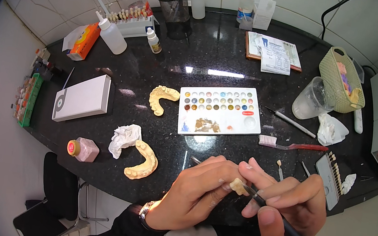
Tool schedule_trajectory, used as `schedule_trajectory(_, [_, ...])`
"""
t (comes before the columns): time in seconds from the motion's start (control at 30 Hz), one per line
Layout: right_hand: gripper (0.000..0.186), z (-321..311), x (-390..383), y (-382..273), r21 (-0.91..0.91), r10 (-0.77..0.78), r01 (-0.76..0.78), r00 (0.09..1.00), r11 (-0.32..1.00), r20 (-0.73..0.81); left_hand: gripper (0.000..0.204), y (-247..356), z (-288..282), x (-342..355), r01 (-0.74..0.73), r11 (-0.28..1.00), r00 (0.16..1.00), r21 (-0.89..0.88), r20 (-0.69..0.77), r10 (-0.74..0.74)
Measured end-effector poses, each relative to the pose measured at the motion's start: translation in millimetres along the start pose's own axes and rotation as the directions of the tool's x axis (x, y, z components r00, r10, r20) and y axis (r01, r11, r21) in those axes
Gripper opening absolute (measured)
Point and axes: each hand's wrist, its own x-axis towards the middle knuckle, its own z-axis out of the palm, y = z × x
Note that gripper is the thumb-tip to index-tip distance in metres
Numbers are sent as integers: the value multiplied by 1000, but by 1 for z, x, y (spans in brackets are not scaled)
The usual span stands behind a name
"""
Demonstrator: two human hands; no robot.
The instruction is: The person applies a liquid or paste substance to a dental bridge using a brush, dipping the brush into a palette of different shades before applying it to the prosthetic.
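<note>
My left hand [201, 183], a watch at its wrist, is closed and pinches a small cream-coloured dental crown piece [238, 186] between its fingertips. In my right hand [290, 211] is a slim black-handled brush [296, 235], gripped like a pen. Its tip touches or nearly touches the crown piece; the contact is too small to tell. A thin metal tip [196, 160] shows behind my left hand; I cannot tell whether it is held. Just beyond my hands lies a white paint palette [222, 110] with small coloured wells and brown smears.
Two cream dental casts [145, 164] and a crumpled tissue [124, 140] lie left of my hands. A pink jar [86, 150] stands near the front edge. To the right are a red toothbrush [302, 147], a tooth shade guide [329, 183], a plastic cup [313, 100] and a woven basket [337, 76].
</note>
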Motion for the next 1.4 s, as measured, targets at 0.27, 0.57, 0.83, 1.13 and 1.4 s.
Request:
schedule_trajectory(0.27, [24,-8,-3,2,-9,-66,67,997,998,47,13,-1,1,1,1,999,1000,-49,6,-1])
schedule_trajectory(0.57, [24,-7,-5,-3,7,16,-16,999,1000,29,13,-5,1,1,-34,998,999,-55,13,35])
schedule_trajectory(0.83, [24,-6,-6,-1,-6,-1,1,1000,1000,28,12,-2,1,2,-8,999,1000,-33,11,8])
schedule_trajectory(1.13, [24,-8,-6,-1,5,1,-1,999,1000,39,11,-1,2,2,0,998,1000,-56,8,1])
schedule_trajectory(1.4, [23,-8,-5,-2,25,21,-22,999,999,41,12,-3,1,1,-2,998,1000,-57,11,3])
